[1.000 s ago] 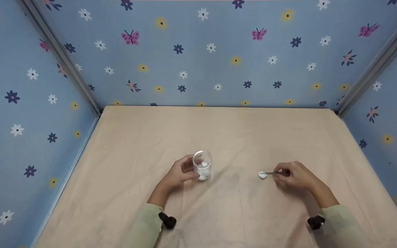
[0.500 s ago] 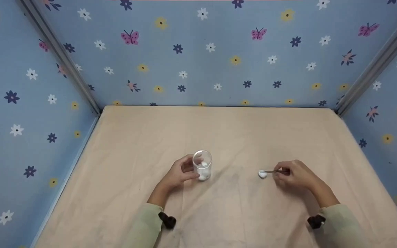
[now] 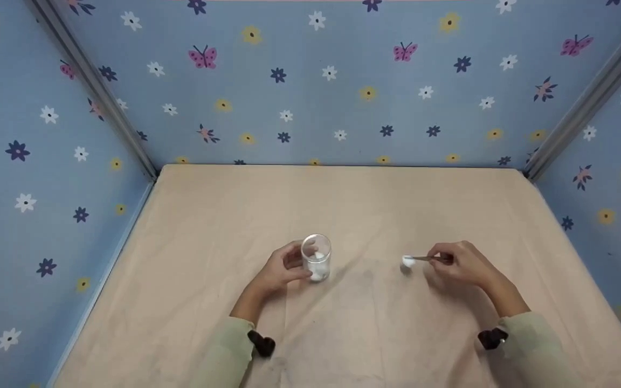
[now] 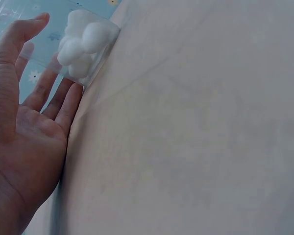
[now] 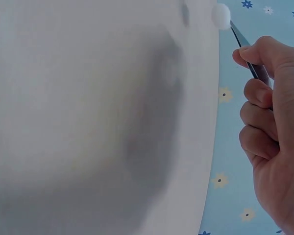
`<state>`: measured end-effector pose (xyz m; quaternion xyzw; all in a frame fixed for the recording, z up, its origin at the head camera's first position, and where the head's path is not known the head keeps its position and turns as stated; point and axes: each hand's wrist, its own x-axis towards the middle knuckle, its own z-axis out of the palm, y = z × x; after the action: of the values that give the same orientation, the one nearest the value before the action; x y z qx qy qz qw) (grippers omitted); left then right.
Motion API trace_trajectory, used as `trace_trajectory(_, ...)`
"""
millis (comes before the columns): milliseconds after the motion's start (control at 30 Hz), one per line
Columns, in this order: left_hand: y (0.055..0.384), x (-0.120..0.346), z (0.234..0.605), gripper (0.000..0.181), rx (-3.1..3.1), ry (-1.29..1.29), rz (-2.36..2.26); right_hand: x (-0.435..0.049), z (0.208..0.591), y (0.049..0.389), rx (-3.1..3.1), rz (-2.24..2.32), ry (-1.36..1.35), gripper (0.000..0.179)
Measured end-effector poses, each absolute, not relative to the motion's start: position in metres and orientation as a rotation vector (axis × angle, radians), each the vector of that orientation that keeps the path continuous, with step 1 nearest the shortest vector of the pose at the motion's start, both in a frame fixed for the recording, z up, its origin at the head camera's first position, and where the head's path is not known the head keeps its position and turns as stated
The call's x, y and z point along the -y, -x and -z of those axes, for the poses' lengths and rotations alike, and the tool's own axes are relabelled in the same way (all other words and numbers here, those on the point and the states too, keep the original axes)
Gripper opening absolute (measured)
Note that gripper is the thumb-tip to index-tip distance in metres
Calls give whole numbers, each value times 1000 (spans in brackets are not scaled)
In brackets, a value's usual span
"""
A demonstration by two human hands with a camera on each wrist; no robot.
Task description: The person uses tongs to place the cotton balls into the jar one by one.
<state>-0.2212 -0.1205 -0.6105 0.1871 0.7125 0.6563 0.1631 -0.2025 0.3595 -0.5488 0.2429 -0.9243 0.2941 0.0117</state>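
My left hand [image 3: 278, 274] holds a clear glass cup [image 3: 327, 251] upright on the cloth, with the thumb on its near side and the fingers behind it. Several white cotton balls [image 4: 83, 44] lie heaped in the bottom of the cup, seen through its wall in the left wrist view. To the right, my right hand [image 3: 464, 263] pinches a pair of metal tweezers [image 5: 241, 36] between thumb and index finger, the other fingers curled. At the tweezers' tips hangs one cotton ball [image 5: 221, 16], raised off the cloth with its shadow below.
A beige cloth [image 3: 343, 205] with soft creases covers the table. Blue panels [image 3: 321, 108] printed with flowers and butterflies stand at the back and both sides. Grey posts [image 3: 95, 89] mark the corners. A small black device [image 3: 262, 344] sits at each wrist.
My right hand has lifted the cotton ball off the cloth with the tweezers, shifting slightly away from me. My left hand and the cup have stayed in place.
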Motion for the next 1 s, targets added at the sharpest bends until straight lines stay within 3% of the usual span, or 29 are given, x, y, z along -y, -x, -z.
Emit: trace_trajectory(1000, 221, 121, 610, 72, -2034, -572, -1880, -335, 531, 221, 2529, -876, -872, 14)
